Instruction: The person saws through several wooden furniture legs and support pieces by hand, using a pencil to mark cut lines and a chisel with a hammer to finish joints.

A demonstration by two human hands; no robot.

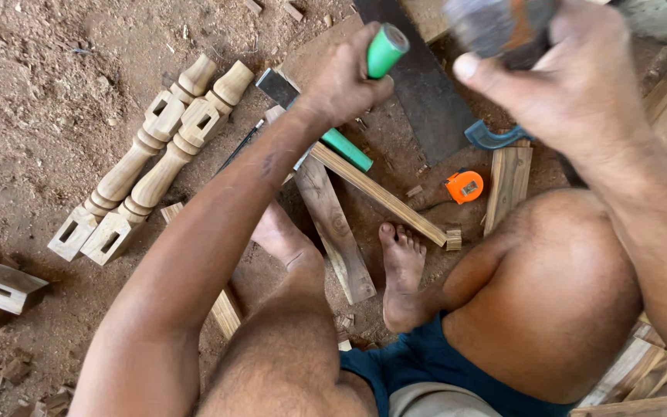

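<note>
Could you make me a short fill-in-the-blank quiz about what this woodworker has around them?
1. The left hand holds a tool with a ____ handle.
2. The tape measure on the ground is ____.
3. To the person's left lie ____ turned wooden legs side by side.
4. The right hand is raised with a blurred ____.

Missing words: green; orange; two; hammer

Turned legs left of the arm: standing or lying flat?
Lying flat. Both turned legs rest side by side on the dirt floor, full length showing, mortise slots facing up.
</note>
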